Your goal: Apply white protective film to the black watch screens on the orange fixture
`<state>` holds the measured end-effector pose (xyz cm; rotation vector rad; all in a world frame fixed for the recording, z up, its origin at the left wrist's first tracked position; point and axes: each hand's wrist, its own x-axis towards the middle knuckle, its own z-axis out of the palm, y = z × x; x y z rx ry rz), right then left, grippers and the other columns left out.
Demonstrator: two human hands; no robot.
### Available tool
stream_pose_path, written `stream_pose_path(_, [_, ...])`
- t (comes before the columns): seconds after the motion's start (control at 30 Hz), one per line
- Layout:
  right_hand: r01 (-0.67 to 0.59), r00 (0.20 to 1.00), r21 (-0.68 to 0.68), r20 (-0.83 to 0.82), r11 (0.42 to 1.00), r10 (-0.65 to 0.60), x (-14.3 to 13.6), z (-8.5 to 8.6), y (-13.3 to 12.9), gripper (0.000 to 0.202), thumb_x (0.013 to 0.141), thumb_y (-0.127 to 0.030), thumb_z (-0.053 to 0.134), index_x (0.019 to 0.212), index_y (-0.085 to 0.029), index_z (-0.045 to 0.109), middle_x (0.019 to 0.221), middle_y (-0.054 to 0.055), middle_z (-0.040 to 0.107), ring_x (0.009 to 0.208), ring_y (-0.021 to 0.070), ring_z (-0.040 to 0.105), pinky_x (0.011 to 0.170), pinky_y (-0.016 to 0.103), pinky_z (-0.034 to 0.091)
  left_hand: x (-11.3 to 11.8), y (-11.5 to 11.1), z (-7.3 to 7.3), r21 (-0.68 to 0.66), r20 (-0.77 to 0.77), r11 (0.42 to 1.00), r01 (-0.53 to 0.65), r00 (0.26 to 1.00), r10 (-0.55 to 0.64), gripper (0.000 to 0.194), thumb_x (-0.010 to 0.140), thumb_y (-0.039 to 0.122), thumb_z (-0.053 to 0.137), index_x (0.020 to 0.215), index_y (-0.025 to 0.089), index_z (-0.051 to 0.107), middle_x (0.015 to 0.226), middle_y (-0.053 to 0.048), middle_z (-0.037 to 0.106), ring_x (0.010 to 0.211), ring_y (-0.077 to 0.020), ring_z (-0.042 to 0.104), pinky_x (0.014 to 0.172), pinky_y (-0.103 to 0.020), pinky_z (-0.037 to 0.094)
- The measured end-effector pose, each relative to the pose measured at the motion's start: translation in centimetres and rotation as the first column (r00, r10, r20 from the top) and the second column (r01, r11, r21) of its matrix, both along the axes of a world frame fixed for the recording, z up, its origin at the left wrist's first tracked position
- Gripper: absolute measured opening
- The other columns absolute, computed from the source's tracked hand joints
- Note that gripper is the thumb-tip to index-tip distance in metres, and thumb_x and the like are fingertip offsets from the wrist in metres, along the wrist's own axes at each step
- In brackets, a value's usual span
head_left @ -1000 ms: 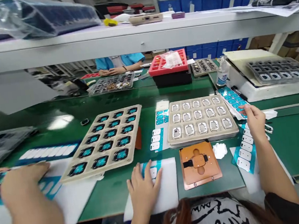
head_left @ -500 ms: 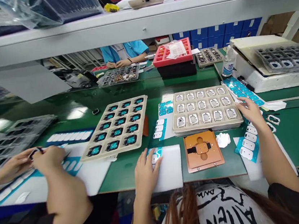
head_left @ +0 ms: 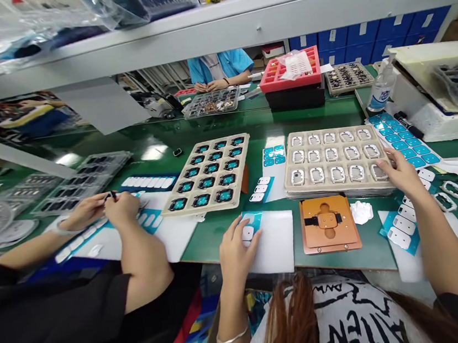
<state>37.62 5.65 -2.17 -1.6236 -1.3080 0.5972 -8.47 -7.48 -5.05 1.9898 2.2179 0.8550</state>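
Observation:
My left hand [head_left: 238, 248] lies with its fingers spread over a small blue sheet with white pieces [head_left: 248, 232], on a white foam sheet [head_left: 277, 243]. My right hand [head_left: 403, 172] reaches over the front right corner of a beige tray [head_left: 339, 188] of silvery watch frames, fingertips at the corner frame; whether they grip it is unclear. Between my hands, near the table edge, lies an orange fixture [head_left: 331, 239] with a black band across it. Crumpled white paper [head_left: 361, 212] sits beside the fixture. Two loose frames [head_left: 445, 201] lie right of my right wrist.
A co-worker's hands [head_left: 120, 207] work at the left. A tilted tray of dark frames with teal centres [head_left: 212, 204] stands between us. Behind are a red bin [head_left: 290, 77], a bottle [head_left: 381, 89] and a white foam box [head_left: 436, 126]. A shelf [head_left: 211, 29] spans overhead.
The view has turned left, so the scene sits further right. My right hand has shifted from the tray's right edge onto its front right corner frame. My left hand stays on the blue sheet.

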Motion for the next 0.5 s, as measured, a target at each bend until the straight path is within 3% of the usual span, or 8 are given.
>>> stream_pose_path(0.13, [0.014, 1.000, -0.003, 0.019, 1.000, -0.014, -0.1, 0.5, -0.2, 0.065, 0.071, -0.058, 0.073, 0.125, -0.024, 0.062, 0.124, 0.014, 0.070, 0.110, 0.0365, 0.067, 0.100, 0.059, 0.048, -0.3, -0.3, 0.6, -0.034, -0.021, 0.997, -0.071, 0.997, 0.070, 0.039, 0.088, 0.047, 0.057, 0.115, 0.019, 0.066, 0.135, -0.017, 0.062, 0.120, -0.0356, 0.060, 0.099, -0.048, 0.050])
stream_pose_path(0.27, [0.048, 0.999, 0.032, -0.001, 0.998, -0.048, 0.4, 0.8, -0.3, 0.056, 0.076, -0.057, 0.069, 0.121, -0.024, 0.065, 0.121, 0.013, 0.071, 0.107, 0.0333, 0.068, 0.099, 0.055, 0.050, -0.8, 0.2, 0.3, -0.064, -0.040, 0.995, -0.077, 0.996, 0.074, 0.042, 0.087, 0.048, 0.056, 0.115, 0.020, 0.066, 0.135, -0.017, 0.063, 0.120, -0.0372, 0.060, 0.099, -0.050, 0.050])
stream_pose_path(0.4, [0.075, 0.996, 0.047, -0.060, 0.996, -0.072, 0.7, 0.8, -0.2, 0.052, 0.076, -0.058, 0.068, 0.114, -0.023, 0.067, 0.118, 0.012, 0.072, 0.106, 0.0308, 0.069, 0.098, 0.051, 0.052, -1.4, 1.1, -0.5, -0.123, -0.084, 0.991, -0.058, 0.995, 0.048, 0.042, 0.086, 0.047, 0.056, 0.115, 0.020, 0.067, 0.136, -0.021, 0.061, 0.131, -0.0433, 0.052, 0.103, -0.061, 0.045])
stream_pose_path(0.5, [0.084, 0.989, 0.018, -0.123, 0.996, -0.081, 0.5, 0.5, 0.0, 0.050, 0.070, -0.056, 0.074, 0.106, -0.022, 0.071, 0.108, 0.011, 0.076, 0.105, 0.0319, 0.070, 0.100, 0.053, 0.052, -1.3, 1.6, -0.1, -0.141, -0.030, 0.989, -0.036, 0.999, 0.032, 0.042, 0.084, 0.045, 0.058, 0.115, 0.019, 0.068, 0.141, -0.022, 0.057, 0.139, -0.0454, 0.044, 0.107, -0.067, 0.038])
